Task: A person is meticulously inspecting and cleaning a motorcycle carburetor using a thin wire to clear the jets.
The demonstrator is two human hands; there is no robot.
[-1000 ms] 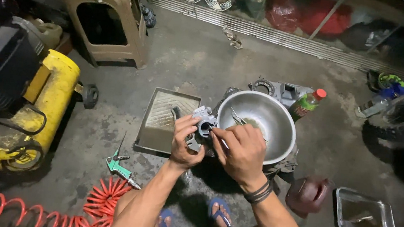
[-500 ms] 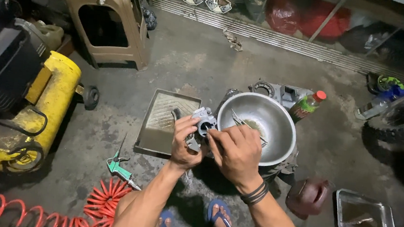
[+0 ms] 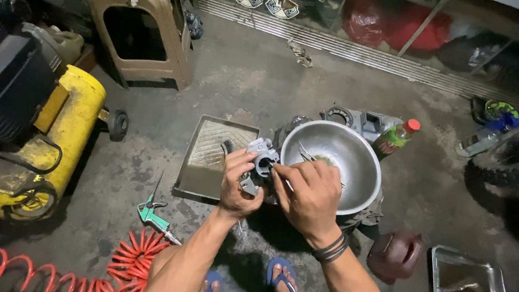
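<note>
At frame centre my left hand clamps a grey carburetor steady just above the steel bowl, so my right hand, pinched narrow around a thin tool, can probe it.

Both hands grip carburetor beside steel bowl.

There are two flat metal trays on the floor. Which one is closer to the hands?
The bigger tray, lying left of the steel bowl, right beside the left hand. The smaller tray sits far off at the lower right, past the dark red jug.
</note>
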